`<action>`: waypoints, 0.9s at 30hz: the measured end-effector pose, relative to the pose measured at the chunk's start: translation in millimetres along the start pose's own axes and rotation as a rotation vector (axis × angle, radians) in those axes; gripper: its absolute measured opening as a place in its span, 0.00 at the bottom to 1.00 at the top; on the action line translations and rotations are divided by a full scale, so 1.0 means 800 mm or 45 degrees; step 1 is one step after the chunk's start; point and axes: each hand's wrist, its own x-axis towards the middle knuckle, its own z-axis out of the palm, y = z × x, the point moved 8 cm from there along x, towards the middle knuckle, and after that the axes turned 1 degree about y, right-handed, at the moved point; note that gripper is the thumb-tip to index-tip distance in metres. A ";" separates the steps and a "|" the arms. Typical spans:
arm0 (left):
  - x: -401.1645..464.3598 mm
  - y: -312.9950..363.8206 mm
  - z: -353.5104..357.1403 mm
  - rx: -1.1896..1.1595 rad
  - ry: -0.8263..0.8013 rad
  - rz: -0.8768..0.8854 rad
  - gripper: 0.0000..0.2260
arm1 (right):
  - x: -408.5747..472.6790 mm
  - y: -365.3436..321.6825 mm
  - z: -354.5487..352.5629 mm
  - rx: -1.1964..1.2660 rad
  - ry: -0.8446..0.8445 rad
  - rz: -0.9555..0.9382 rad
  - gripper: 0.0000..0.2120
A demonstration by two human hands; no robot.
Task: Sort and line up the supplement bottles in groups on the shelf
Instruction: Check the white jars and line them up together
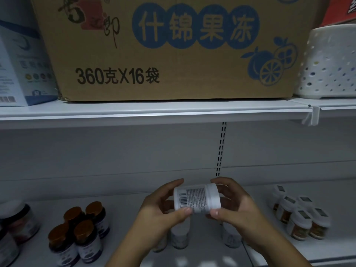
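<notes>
While our left hand (163, 207) and right hand (234, 204) grip a white bottle (196, 198) sideways, 4 brown-capped bottles (81, 230) stand near left.

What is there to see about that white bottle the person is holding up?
The white bottle looks like plastic, with a wide white cap at its right end and a label of fine print and a barcode. It lies sideways in the air above the lower shelf, held by the left hand at its base and the right hand at its cap.
</notes>
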 end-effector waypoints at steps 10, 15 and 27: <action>0.006 -0.006 0.001 0.240 0.057 0.122 0.28 | -0.010 -0.035 0.007 -0.341 0.165 -0.307 0.30; 0.003 0.004 0.009 0.346 0.087 0.177 0.27 | -0.033 -0.069 0.047 -0.891 0.160 -0.786 0.30; -0.005 0.035 -0.006 0.498 0.379 0.497 0.28 | -0.036 -0.048 0.036 -0.673 0.166 -0.813 0.24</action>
